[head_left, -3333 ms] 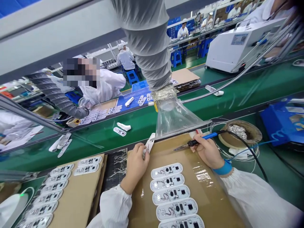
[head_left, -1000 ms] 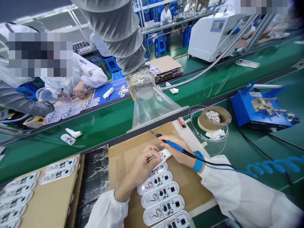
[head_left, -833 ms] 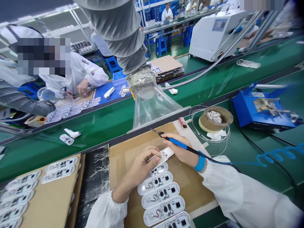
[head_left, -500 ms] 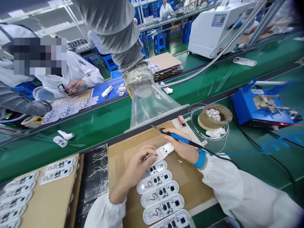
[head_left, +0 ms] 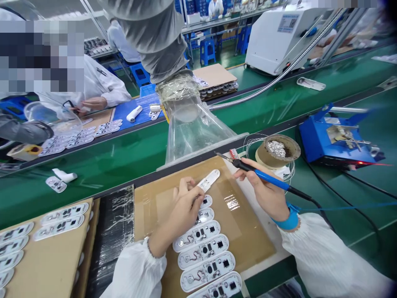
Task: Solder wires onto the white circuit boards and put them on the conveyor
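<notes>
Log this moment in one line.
left hand: holds white part; right hand: holds soldering iron; tip: apart from part; casings: on cardboard

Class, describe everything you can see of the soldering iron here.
The soldering iron is slim and pen-like: a thin, metal-looking tip, a black grip and a blue handle, with a black cord at the back. The right hand holds it aslant, tip pointing forward and left near the far edge of the cardboard.

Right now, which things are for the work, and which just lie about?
Seemingly for the work:
white strip in left fingers
blue soldering iron in right fingers
row of white cases on cardboard

Probably just lying about:
long white shell, upper right
two loose white pieces, left
</notes>
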The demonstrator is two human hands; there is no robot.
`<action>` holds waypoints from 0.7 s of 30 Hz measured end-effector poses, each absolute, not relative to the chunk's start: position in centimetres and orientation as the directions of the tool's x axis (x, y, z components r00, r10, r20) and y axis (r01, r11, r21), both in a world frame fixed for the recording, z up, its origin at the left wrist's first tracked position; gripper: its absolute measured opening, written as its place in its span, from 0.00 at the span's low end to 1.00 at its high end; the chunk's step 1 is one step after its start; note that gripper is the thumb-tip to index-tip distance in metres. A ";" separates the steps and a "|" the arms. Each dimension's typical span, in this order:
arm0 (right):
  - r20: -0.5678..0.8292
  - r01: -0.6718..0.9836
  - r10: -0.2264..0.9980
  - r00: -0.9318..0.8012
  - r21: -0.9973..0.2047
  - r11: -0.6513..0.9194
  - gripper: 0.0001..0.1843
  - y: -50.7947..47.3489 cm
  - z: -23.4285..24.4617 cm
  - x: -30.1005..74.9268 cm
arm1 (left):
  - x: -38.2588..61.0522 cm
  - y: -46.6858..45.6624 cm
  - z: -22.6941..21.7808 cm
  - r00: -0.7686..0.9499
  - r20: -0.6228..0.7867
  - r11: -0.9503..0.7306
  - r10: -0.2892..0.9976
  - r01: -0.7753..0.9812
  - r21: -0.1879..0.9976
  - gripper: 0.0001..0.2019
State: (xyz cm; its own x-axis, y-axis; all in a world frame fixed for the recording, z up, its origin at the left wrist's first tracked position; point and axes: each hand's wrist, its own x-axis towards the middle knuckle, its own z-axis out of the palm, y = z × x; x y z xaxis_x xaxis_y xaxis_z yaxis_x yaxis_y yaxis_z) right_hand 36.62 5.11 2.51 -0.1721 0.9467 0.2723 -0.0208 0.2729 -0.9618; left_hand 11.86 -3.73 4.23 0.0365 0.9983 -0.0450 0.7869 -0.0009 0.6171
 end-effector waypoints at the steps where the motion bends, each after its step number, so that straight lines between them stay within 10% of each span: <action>1: 0.290 -0.038 0.940 -0.181 -0.957 0.288 0.19 4.7 2.6 36.9 | 12.1 -3.8 4.0 0.052 -0.048 -0.013 0.997 0.807 0.590 0.13; 21: 0.174 -0.064 0.965 -0.197 -0.984 0.164 0.07 2.7 1.0 37.2 | 13.1 -3.5 3.6 0.214 0.085 -0.230 0.973 0.919 0.320 0.13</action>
